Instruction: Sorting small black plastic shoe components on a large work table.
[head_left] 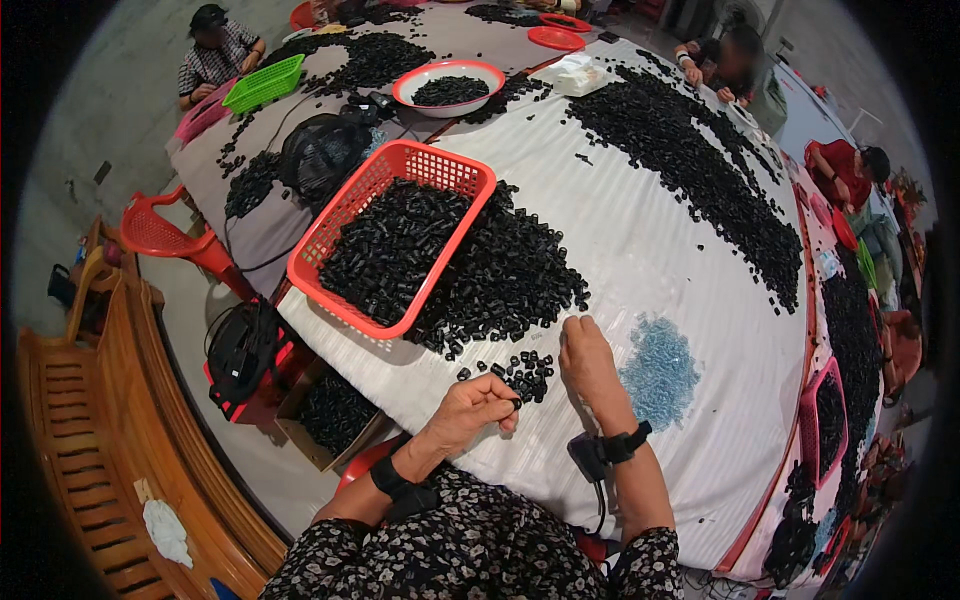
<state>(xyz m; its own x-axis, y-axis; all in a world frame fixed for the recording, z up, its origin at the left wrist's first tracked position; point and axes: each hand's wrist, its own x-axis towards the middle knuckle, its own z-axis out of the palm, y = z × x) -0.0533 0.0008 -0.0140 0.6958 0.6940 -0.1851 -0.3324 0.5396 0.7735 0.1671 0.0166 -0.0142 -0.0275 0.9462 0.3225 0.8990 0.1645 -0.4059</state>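
Note:
My left hand [472, 414] pinches a small black cylindrical part [517, 404] between thumb and fingertips, low over the white cloth. To its right, my right hand [588, 358] is closed with its fingers curled; whatever it may hold is hidden. Beyond both hands spreads a large heap of the same black parts [520, 270], and a small cluster [531, 378] lies between my hands. A red plastic basket [470, 165] full of black parts stands at the heap's left side. Right of my right hand lies a patch of small clear-blue pieces [660, 372].
A red-rimmed white basin [450, 111] holds more black parts farther back. A long black heap [680, 160] covers the far right. At left are a green basket [264, 84], a wooden bench [130, 430] and a red stool [165, 228]. Other people work around the table edges.

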